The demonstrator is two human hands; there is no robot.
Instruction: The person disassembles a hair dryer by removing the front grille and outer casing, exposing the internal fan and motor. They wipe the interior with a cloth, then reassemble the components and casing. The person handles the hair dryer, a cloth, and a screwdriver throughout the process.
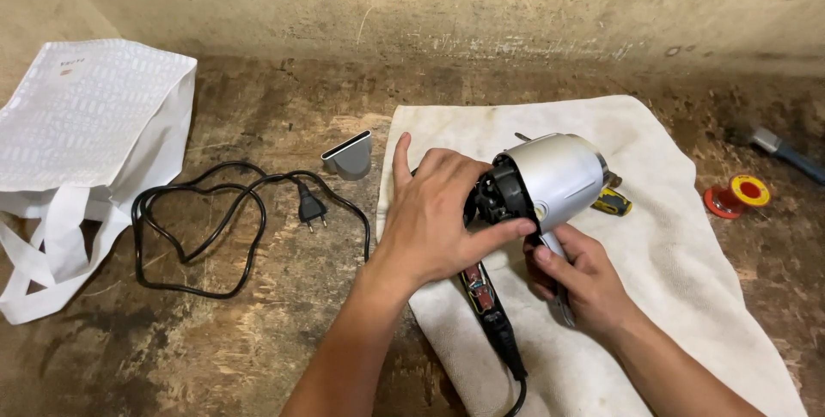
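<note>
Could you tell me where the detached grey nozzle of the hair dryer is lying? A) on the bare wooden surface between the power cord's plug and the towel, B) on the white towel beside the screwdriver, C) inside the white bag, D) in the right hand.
A: the grey nozzle sits on the worn wooden surface, just left of the white towel and above the black plug, in neither hand.

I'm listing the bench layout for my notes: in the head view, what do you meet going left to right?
White tote bag → coiled black cord → grey nozzle piece → left hand → silver hair dryer → solder spool → blue-handled tool.
</note>
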